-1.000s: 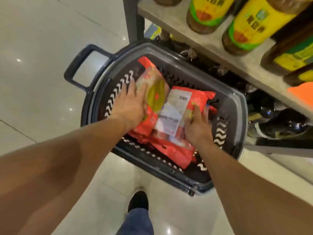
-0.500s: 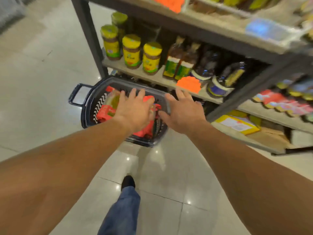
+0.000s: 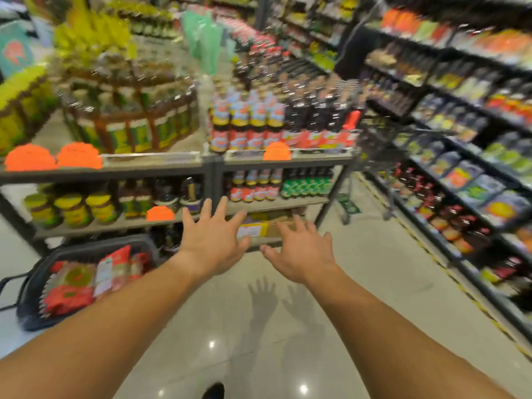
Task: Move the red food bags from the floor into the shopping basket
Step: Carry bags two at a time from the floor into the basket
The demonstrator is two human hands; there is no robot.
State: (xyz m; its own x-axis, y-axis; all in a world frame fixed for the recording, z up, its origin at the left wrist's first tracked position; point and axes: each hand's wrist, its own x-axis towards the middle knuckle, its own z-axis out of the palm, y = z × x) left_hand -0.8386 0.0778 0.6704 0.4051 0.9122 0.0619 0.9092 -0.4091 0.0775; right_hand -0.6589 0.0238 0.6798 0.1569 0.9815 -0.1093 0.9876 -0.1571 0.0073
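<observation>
Bare forearms, no sleeves, dark shoe [image 3: 213, 391]

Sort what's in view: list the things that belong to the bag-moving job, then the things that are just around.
Job:
red bags, lying in the basket
basket, on the floor
left hand, empty
right hand, empty

Just around:
shelf rack
yellow-lidded jars
bottles
orange tags
cart

Glossy pale tiled floor [image 3: 374, 298] between stocked grey shop shelves [image 3: 161, 168]
</observation>
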